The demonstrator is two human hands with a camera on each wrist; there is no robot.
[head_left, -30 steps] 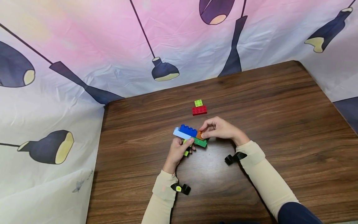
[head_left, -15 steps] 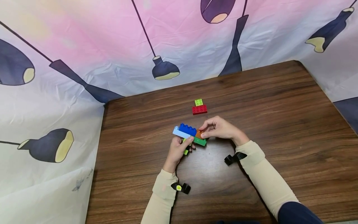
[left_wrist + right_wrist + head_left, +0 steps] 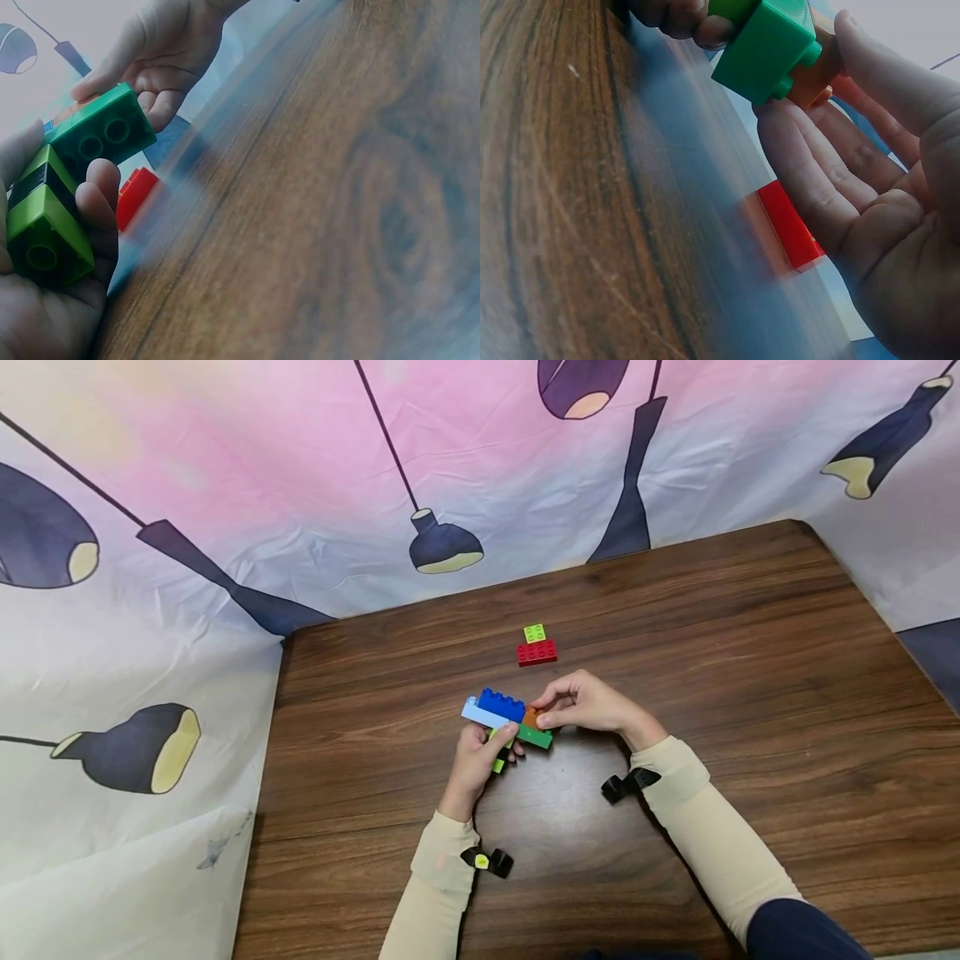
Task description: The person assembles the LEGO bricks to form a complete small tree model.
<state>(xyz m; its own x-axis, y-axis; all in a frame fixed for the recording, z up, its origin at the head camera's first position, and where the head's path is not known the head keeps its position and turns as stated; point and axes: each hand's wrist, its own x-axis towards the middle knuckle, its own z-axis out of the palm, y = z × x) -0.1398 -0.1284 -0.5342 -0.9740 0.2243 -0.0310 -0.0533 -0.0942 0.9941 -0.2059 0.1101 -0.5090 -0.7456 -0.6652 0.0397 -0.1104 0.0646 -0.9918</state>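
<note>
My left hand point(image 3: 468, 770) holds a build of toy building bricks over the table, its fingers curled round a lime stem point(image 3: 56, 229) with a black band. Across the top of that stem run a light blue brick point(image 3: 483, 716) and a green brick point(image 3: 535, 737), end to end. A dark blue brick point(image 3: 502, 705) sits on them, studs up. Beside it, above the green brick, an orange brick point(image 3: 815, 73) is pinched between thumb and fingers of my right hand point(image 3: 588, 703). In the right wrist view, fingertips are right at the green brick's edge, near two bare studs.
Beyond the hands, a red brick point(image 3: 537, 653) lies on the wooden table point(image 3: 750, 693), with a small lime brick point(image 3: 534, 633) just behind it. A printed cloth point(image 3: 315, 485) hangs along the table's back and left sides. Both wrists carry small black cameras.
</note>
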